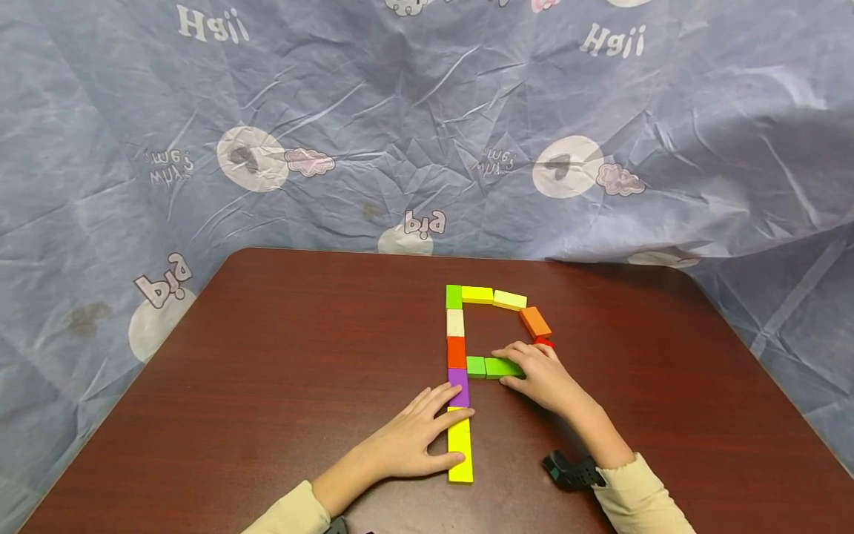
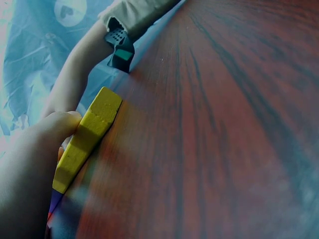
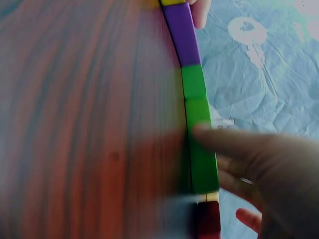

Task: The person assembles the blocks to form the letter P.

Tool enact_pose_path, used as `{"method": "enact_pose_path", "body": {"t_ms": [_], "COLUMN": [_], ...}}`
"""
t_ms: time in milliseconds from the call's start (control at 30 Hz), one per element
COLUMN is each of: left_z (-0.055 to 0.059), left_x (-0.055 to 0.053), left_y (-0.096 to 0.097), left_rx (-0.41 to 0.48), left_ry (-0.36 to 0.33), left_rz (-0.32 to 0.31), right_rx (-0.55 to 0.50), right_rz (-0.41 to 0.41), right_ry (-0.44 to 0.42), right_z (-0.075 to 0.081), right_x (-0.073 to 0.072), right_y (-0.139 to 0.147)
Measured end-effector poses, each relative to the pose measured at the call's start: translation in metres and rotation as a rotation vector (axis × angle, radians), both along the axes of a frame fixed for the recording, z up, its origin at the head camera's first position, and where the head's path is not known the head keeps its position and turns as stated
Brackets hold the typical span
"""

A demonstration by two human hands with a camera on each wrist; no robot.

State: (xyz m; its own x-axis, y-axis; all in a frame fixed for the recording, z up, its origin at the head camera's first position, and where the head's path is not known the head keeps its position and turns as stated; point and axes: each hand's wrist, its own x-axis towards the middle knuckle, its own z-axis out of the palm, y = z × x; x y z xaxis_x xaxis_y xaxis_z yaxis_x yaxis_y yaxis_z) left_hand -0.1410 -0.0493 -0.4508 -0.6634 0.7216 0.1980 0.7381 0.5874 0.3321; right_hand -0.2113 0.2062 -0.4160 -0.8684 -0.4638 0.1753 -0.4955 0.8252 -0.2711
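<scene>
Coloured wooden blocks lie in a P-like outline in the head view. My left hand [image 1: 416,437] lies beside the column's near end, fingers spread and fairly straight, touching the purple block [image 1: 458,382] and the yellow blocks [image 1: 459,445]. In the left wrist view its thumb meets the side of the yellow blocks [image 2: 89,134]. My right hand [image 1: 540,374] pinches the longer green block [image 1: 497,368], thumb on the near side and fingers beyond. The right wrist view shows the thumb against that green block [image 3: 202,164]. A small green block [image 1: 476,367] abuts it. Fingers partly hide a red block [image 1: 545,343].
Farther up the column are a red-orange block [image 1: 457,352], a cream block [image 1: 455,323] and a green block [image 1: 454,297]. Yellow [image 1: 477,295], pale yellow [image 1: 510,300] and orange [image 1: 536,322] blocks curve right. A patterned cloth [image 1: 373,133] hangs behind the brown table [image 1: 300,356].
</scene>
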Motion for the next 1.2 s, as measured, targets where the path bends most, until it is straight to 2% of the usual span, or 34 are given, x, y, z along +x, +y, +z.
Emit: {"method": "enact_pose_path", "body": {"t_ms": [67, 167, 267, 333, 533, 933, 1067, 1200], "left_z": [0.000, 0.000, 0.001, 0.001, 0.001, 0.001, 0.001, 0.001], "left_x": [0.000, -0.001, -0.001, 0.000, -0.001, 0.000, 0.001, 0.000], "left_y": [0.000, 0.000, 0.000, -0.001, -0.001, -0.001, -0.001, -0.001], "left_rx": [0.001, 0.000, -0.002, -0.004, -0.006, -0.006, -0.004, -0.002], "left_ry": [0.002, 0.009, 0.014, 0.013, 0.004, 0.009, 0.009, 0.003], "left_rz": [0.002, 0.005, 0.006, 0.006, 0.008, 0.003, 0.003, 0.007], "right_rx": [-0.082, -0.207, -0.281, -0.312, -0.385, -0.395, -0.400, -0.387], "right_rz": [-0.046, -0.193, -0.347, -0.390, -0.369, -0.383, -0.381, -0.404], "right_ry": [-0.015, -0.023, -0.041, -0.076, -0.114, -0.141, -0.133, -0.088], "right_z": [0.000, -0.002, -0.005, -0.007, -0.015, -0.017, -0.016, -0.007], "right_x": [-0.001, -0.001, 0.002, 0.003, 0.002, 0.002, 0.003, 0.004], "right_y": [0.006, 0.017, 0.027, 0.031, 0.035, 0.034, 0.034, 0.034]}}
